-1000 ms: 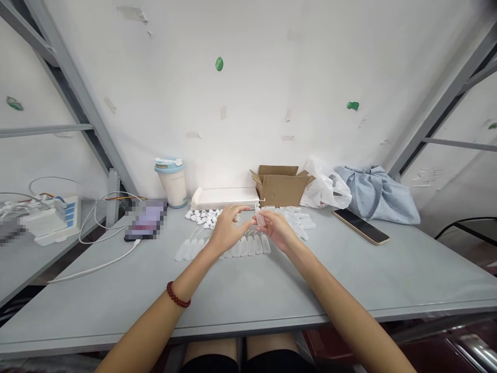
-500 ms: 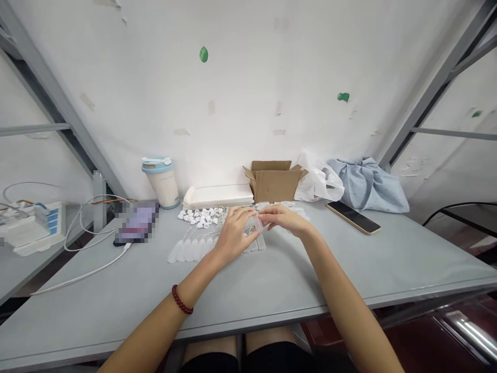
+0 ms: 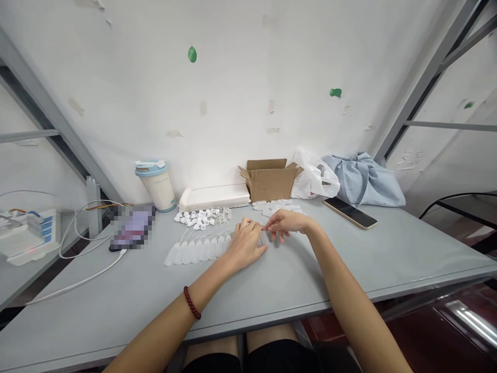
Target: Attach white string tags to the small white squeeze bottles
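My left hand point(image 3: 245, 244) lies palm down on the right end of a row of small translucent bottles point(image 3: 194, 250) on the grey table point(image 3: 272, 285). Its fingertips touch the last small bottle point(image 3: 264, 238). My right hand point(image 3: 289, 223) pinches the top of that bottle with thumb and forefinger, low over the table. A red bead bracelet point(image 3: 192, 303) is on my left wrist. A pile of white caps point(image 3: 198, 217) lies just behind the row, and loose bottles point(image 3: 277, 206) lie behind my right hand.
Along the wall stand a lidded cup point(image 3: 153, 182), a stack of white trays point(image 3: 215, 197), an open cardboard box point(image 3: 269, 181), a plastic bag point(image 3: 316, 178) and a blue cloth point(image 3: 365, 178). A phone point(image 3: 349, 212) lies right, a charging phone point(image 3: 132, 228) left.
Both hands have come down from above the table to the right end of the row, bringing the small bottle with them. The camera has tilted slightly.
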{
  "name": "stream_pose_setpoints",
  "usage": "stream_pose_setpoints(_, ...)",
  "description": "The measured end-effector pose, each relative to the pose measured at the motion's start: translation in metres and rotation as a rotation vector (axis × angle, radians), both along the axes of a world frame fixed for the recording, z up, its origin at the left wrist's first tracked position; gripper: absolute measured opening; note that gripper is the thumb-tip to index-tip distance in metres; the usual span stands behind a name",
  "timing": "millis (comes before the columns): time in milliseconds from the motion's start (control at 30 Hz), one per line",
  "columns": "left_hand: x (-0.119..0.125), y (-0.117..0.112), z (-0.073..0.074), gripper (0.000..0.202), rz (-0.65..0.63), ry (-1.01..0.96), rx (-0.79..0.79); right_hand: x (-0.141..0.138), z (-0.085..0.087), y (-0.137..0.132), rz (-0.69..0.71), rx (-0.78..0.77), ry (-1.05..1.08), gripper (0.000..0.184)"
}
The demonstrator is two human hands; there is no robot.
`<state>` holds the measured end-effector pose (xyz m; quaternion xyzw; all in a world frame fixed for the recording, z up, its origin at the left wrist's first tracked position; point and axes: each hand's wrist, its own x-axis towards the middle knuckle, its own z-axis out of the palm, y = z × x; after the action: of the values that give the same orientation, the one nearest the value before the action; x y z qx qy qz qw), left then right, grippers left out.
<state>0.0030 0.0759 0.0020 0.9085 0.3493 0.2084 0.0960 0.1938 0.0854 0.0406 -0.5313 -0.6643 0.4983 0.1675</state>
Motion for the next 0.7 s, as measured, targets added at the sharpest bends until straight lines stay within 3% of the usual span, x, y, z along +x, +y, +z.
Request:
stream_pose_setpoints(233,-0.0005,-0.0018,0.0009,0.03,-0.004,0.037,-0.037,-0.0079,-0.0073,0.0059,0.037,-0.044,-0.05,0.016)
stream_pose_setpoints(700,-0.0019,-0.0036,0.0024,0.032,0.01,0.027,-0.062,-0.0093,-0.0057,0.0045,0.016,-0.06,-0.048,0.018)
